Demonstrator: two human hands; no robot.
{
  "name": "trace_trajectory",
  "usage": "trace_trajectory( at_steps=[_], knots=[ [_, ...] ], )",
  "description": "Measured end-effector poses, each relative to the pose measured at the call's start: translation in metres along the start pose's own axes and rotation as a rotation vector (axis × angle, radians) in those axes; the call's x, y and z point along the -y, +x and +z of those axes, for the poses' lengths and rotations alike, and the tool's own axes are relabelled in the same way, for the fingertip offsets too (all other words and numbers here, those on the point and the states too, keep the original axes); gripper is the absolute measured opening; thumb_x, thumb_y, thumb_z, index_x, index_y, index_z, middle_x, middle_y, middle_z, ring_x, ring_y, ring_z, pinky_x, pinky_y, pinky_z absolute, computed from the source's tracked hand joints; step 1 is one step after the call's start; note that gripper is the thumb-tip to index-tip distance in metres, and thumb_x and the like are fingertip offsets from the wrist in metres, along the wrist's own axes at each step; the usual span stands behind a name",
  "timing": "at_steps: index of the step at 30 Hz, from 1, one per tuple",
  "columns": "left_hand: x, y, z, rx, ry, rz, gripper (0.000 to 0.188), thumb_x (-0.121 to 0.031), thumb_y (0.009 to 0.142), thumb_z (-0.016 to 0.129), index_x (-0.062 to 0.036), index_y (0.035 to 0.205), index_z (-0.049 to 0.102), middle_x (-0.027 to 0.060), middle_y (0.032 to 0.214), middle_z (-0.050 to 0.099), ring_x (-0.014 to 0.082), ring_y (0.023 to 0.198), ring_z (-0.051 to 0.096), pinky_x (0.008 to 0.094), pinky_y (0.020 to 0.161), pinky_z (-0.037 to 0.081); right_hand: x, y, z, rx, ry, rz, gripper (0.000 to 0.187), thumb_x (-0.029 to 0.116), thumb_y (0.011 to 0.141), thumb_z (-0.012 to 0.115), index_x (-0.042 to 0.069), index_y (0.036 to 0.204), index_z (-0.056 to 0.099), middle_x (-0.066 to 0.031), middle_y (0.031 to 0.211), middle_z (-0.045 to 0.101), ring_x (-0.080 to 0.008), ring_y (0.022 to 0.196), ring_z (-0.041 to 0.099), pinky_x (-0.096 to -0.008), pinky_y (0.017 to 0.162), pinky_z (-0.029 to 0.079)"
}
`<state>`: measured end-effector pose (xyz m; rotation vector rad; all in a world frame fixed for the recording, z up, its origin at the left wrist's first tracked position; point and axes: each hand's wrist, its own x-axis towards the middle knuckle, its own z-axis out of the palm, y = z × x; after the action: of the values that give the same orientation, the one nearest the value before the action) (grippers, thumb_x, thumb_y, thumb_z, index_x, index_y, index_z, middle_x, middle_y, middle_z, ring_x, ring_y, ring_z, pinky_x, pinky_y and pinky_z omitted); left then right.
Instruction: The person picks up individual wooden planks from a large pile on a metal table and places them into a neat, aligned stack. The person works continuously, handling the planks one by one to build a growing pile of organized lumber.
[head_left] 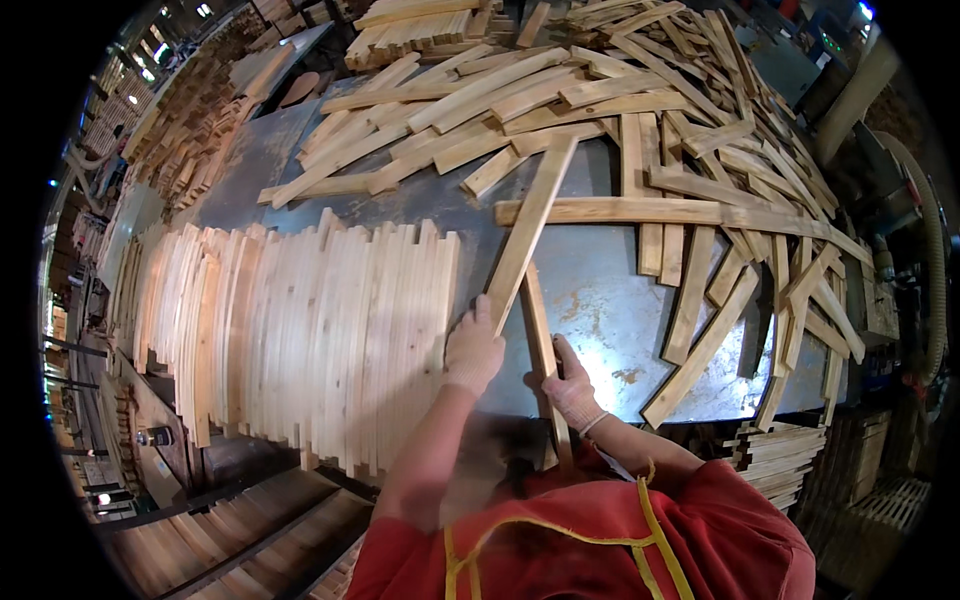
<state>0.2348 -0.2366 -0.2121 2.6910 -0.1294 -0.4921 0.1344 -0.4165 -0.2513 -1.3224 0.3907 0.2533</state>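
Observation:
My left hand [474, 348], in a pale glove, grips the near end of a wooden slat [535, 225] that slants away to the upper right. The far end of that slat overlaps the loose pile. My right hand [574, 388], also gloved, is closed around a second, narrower slat [540, 325], whose near end comes back toward my body. Some of its fingers are hidden behind the wood. Left of my left hand, a row of pale slats [350, 330] lies side by side, their ends uneven. A long slat [660, 211] lies crosswise beyond my hands.
A metal tabletop [590, 310] carries a large jumbled heap of slats [560, 90] at the far side and right. Stacked wood [190, 150] stands at the far left. More boards [230, 535] lie below the table's left edge, and a slat stack [775, 460] sits at lower right.

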Motion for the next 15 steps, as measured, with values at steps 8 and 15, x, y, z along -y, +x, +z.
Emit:
trace_trajectory(
  at_steps=[8,15],
  knots=[
    [0.015,-0.156,0.014,0.132,-0.163,-0.087,0.093,-0.039,0.089,0.076,-0.0013,0.164,0.036,0.0258,0.144,0.060,0.0433,0.130,0.060,0.0518,0.110,0.049,0.055,0.046,0.039,0.274,-0.642,0.012,0.078,0.020,0.091,0.071,0.001,0.160,0.040,-0.0263,0.134,0.068,-0.0359,0.122,0.068,-0.0417,0.103,0.055],
    [0.023,-0.118,0.037,-0.280,0.357,-0.028,0.095,-0.046,0.083,0.077,-0.0028,0.159,0.042,0.0232,0.156,0.048,0.0474,0.147,0.042,0.0656,0.122,0.032,0.114,0.157,0.023,0.306,-1.157,-0.670,0.053,0.023,0.084,0.073,0.008,0.134,0.067,-0.0246,0.110,0.073,-0.0453,0.104,0.069,-0.0526,0.089,0.057]
  ],
)
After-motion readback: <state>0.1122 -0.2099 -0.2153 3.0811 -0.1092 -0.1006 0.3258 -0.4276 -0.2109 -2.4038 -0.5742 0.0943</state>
